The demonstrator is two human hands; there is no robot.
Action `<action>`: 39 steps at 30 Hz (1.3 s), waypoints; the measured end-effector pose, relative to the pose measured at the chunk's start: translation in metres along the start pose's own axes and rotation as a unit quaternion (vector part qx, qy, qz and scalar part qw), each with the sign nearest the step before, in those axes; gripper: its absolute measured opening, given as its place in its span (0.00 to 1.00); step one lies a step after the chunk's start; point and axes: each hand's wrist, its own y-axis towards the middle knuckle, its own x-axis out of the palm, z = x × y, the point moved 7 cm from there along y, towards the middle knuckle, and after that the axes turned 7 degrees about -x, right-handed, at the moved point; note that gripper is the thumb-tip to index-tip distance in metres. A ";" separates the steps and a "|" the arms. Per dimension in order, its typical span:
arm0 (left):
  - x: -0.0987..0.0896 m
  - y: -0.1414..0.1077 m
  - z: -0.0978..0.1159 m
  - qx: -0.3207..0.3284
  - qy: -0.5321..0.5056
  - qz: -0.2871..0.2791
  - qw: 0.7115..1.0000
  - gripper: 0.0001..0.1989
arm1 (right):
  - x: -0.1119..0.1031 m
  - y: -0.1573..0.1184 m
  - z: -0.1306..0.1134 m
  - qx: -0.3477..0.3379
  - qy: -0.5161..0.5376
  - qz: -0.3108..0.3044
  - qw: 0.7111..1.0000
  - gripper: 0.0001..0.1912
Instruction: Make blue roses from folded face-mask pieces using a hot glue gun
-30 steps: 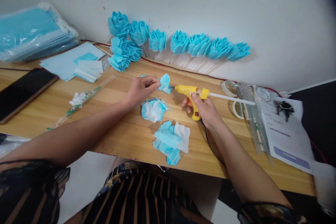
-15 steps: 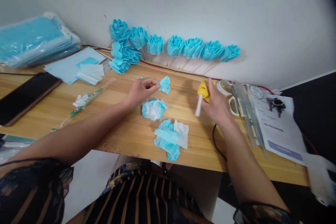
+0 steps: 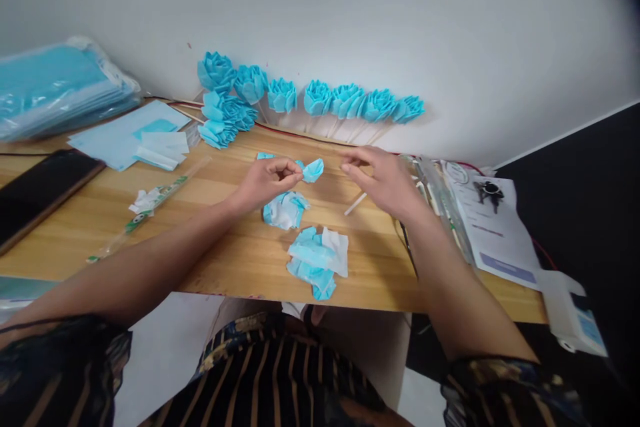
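Observation:
My left hand [image 3: 270, 180] is closed in a pinch on a small curved blue petal [image 3: 314, 170] of thin fabric, which sticks out past the fingertips to the right. Across from it, my right hand [image 3: 383, 177] hovers over the table, fingers apart with nothing between them. Under that hand shows a thin white nozzle [image 3: 355, 204]; the yellow body of the glue gun is hidden. Crumpled blue and white fabric pieces [image 3: 286, 211] lie just below my left hand. Another loose pile of fabric pieces [image 3: 313, 257] is nearer the table's front edge.
Several finished blue fabric flowers [image 3: 347, 101] on sticks lean along the wall. A phone [image 3: 47, 197], flat blue sheets [image 3: 123, 137] and a plastic-wrapped pack [image 3: 55, 90] occupy the left. Keys [image 3: 489, 192] rest on a printed paper [image 3: 495, 230] at right.
My right hand has let go of the yellow glue gun and moved left toward my left hand. My left hand still pinches the petal. The view has shifted slightly right.

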 end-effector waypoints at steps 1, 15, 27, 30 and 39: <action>0.000 0.000 0.000 0.001 0.002 -0.001 1.000 0.11 | 0.006 0.008 -0.007 -0.001 0.032 0.011 0.999 0.15; -0.006 0.010 -0.024 -0.049 0.079 0.001 0.996 0.16 | 0.063 0.028 0.060 0.124 0.285 0.014 0.950 0.10; -0.001 0.017 0.014 0.043 0.282 -0.037 0.958 0.14 | 0.107 0.019 0.082 0.198 0.316 -0.045 0.927 0.11; 0.005 0.022 0.022 0.058 0.327 -0.054 0.942 0.14 | 0.106 0.020 0.079 0.188 0.272 -0.041 0.943 0.12; 0.008 0.014 -0.022 0.007 0.321 -0.072 0.944 0.16 | 0.095 0.020 0.068 0.183 0.164 -0.024 0.969 0.09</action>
